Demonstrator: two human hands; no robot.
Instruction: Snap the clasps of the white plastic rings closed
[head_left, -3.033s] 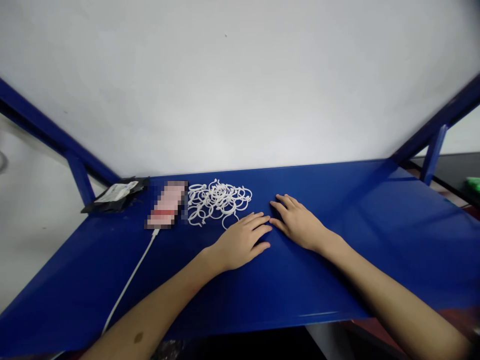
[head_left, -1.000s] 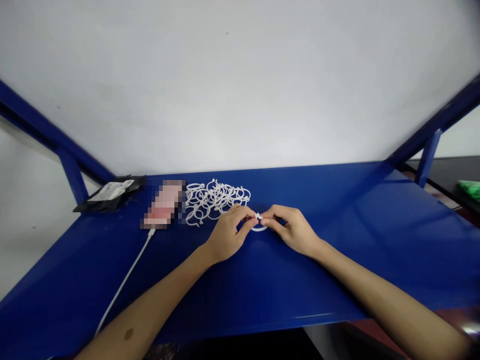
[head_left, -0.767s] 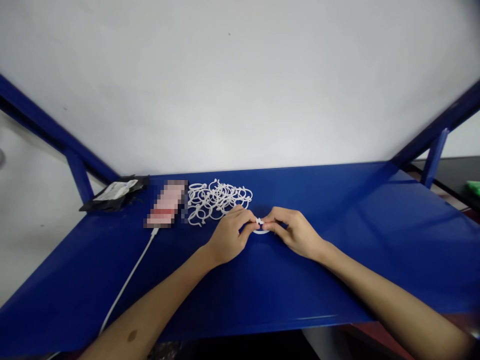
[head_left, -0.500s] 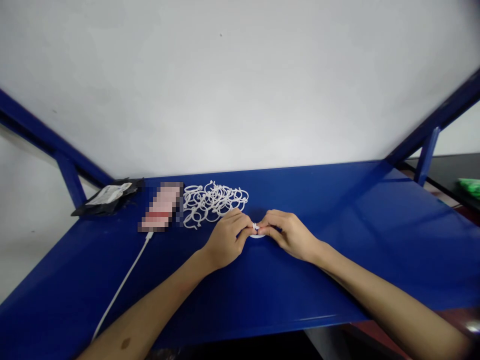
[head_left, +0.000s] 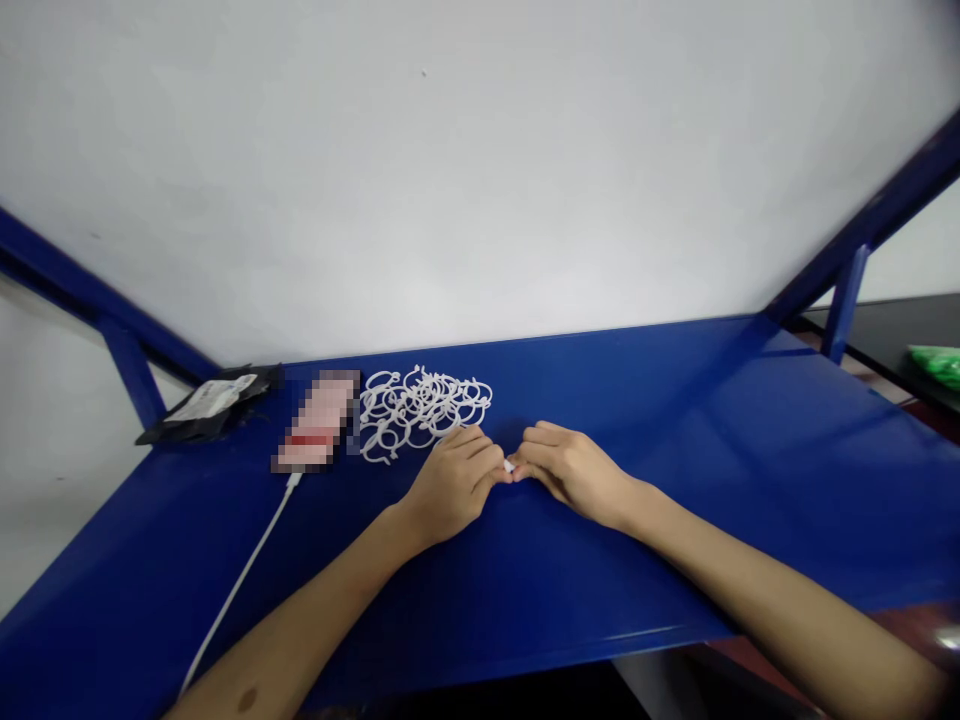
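My left hand [head_left: 459,480] and my right hand [head_left: 571,472] meet fingertip to fingertip above the blue table [head_left: 570,570]. Both are closed in a pinch on one white plastic ring [head_left: 510,466]. Only a small white bit of this ring shows between the fingertips; the fingers hide its remainder. Just behind and left of my left hand lies a loose pile of white plastic rings [head_left: 424,405], several of them overlapping, with small knobbed ends.
Left of the pile lies a blurred pink phone-shaped object [head_left: 319,420] with a white cable [head_left: 240,580] running toward the front edge. A black plastic package [head_left: 210,405] with a white label sits at the far left. Blue frame bars [head_left: 847,300] slope up at both sides, before a white wall.
The ring's curved lower part, visible below my fingertips before, is now out of sight. My hands stay together, with the fingertips slightly lower. The camera view has shifted a little.
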